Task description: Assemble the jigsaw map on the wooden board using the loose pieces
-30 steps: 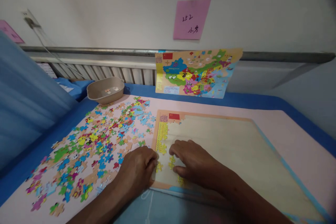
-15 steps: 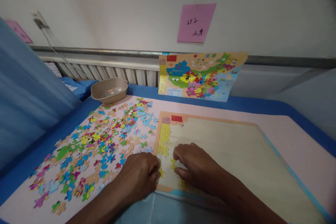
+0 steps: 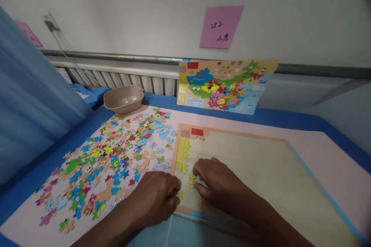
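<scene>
head cam | fwd+dn | L hand (image 3: 159, 195), R hand (image 3: 217, 179) close | puzzle board (image 3: 255, 158) mid | wall (image 3: 130, 7) far

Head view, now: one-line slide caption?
Left hand at the left edge of a puzzle board, right hand beside a yellow piece, loose pieces spread alongside.

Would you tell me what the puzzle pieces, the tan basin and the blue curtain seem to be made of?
Puzzle pieces: probably printed cardboard or thin wood, judging by their flat, knobbed shapes and bright pictures. Tan basin: likely smooth, matte plastic, given its even colour and rounded rim. Blue curtain: apparently matte cloth, as it hangs in folds.
</scene>
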Available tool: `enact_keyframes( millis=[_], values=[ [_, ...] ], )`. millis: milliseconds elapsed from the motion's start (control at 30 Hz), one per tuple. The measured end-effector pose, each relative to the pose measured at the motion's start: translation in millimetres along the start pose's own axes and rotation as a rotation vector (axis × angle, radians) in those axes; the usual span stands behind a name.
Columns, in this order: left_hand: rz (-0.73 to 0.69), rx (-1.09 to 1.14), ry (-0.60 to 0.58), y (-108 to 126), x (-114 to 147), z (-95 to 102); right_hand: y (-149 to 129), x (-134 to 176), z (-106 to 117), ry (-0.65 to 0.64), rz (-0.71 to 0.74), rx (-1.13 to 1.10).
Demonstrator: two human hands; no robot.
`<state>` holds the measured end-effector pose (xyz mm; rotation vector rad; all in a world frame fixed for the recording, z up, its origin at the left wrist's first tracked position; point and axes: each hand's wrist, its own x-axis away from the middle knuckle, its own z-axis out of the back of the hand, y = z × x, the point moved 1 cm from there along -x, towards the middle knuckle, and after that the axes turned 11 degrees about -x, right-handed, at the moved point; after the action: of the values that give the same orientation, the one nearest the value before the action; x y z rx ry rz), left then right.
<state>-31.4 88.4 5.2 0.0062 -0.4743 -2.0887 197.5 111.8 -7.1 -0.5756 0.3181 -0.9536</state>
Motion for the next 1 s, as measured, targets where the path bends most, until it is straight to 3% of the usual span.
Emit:
enact_keyframes(
  millis=[433, 1000],
  values=[
    [0.031, -0.005, 0.018, -4, -1, 0.4, 5, -2, -3, 0.005, 0.063, 0.063],
    [0.071, -0.054, 0.018, -3, -3, 2.3, -4, -5, 12, -0.034, -0.070, 0.077]
  ],
)
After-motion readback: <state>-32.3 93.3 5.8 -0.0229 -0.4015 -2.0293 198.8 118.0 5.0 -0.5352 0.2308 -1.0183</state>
